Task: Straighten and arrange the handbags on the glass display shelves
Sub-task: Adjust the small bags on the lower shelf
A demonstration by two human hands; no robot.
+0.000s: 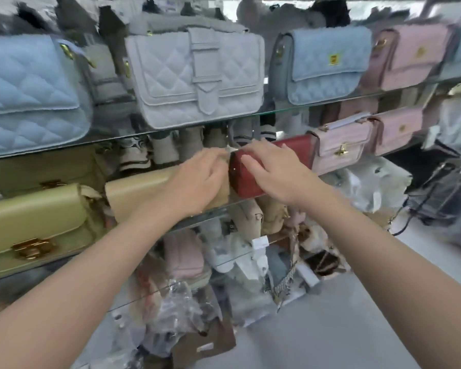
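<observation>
Crumpled clear plastic wrapping point(176, 310) and a brown card point(210, 342) lie on the floor point(357, 328).

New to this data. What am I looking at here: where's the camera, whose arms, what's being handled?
There is no robot here. One wide-angle camera sits on a person's head and looks down at their two bare arms, so the edges bend. In front are glass display shelves stocked with handbags: a pale grey quilted bag and blue quilted bags on the upper shelf, pink bags further right. On the middle shelf, the right hand lies flat on a red bag. The left hand rests on the end of a beige bag beside it. Neither bag looks lifted. Wrapped stock lies below.
</observation>
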